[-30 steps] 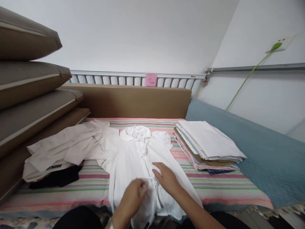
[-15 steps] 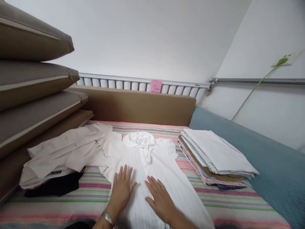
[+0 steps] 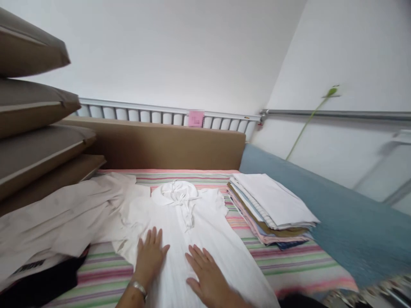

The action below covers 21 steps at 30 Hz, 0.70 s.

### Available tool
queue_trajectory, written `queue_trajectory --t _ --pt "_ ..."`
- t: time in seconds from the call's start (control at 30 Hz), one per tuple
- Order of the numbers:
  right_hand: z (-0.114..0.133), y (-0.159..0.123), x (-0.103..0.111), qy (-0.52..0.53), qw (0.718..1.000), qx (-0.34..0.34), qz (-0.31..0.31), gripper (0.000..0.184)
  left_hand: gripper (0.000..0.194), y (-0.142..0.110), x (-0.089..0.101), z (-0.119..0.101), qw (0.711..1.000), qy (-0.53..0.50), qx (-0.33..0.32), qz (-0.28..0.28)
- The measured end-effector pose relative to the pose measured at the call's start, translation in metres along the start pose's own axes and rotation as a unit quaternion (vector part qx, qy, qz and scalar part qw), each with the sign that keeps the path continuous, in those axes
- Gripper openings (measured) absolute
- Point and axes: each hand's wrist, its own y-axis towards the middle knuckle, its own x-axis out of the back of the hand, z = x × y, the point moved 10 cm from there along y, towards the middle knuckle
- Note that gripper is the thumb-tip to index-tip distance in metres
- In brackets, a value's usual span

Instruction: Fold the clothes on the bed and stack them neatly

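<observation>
A white short-sleeved blouse (image 3: 205,229) lies spread out, its collar toward the back and a tie hanging at the neck. My left hand (image 3: 150,252) rests flat near the blouse's left side, fingers stretched, a silver bracelet on the wrist. Palm down on the middle of the blouse is my right hand (image 3: 207,273), fingers extended and holding nothing. The lower end of the blouse runs out of view at the bottom.
At right stands a folded stack of clothes (image 3: 272,201) beside a blue padded side (image 3: 346,218). Loose pale garments (image 3: 80,209) and a black one (image 3: 45,278) lie at left, below piled brown cushions (image 3: 38,145). A striped cover (image 3: 298,265) lies underneath.
Both hands were first at the blouse's lower front, fingers bent near its lower ties. They then moved apart and lie flat on the cloth. The view has shifted toward the right.
</observation>
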Motion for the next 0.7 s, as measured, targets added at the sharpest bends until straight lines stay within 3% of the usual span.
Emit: queue_trajectory --t 0.17,0.3,0.4,0.47,0.7 --pt "-0.013 0.004 0.014 0.053 0.999 -0.007 -0.003 0.049 0.061 0.012 -0.007 0.007 0.997 0.004 0.036 0.064" --pt "-0.051 0.029 0.077 0.062 0.990 -0.064 -0.107 0.037 0.053 0.018 -0.004 0.002 0.995 -0.003 0.054 0.080" --pt "-0.072 0.073 0.118 0.047 0.986 -0.072 -0.142 0.032 0.054 0.022 -0.002 -0.008 0.997 -0.008 0.043 0.056" --pt "-0.081 0.112 0.130 0.013 0.990 -0.065 -0.128 0.030 0.056 0.024 -0.002 -0.013 0.998 -0.006 0.037 0.050" --pt "-0.133 0.245 0.128 -0.065 0.983 -0.140 -0.102 0.032 0.063 0.041 -0.018 -0.011 0.992 -0.032 0.039 0.119"
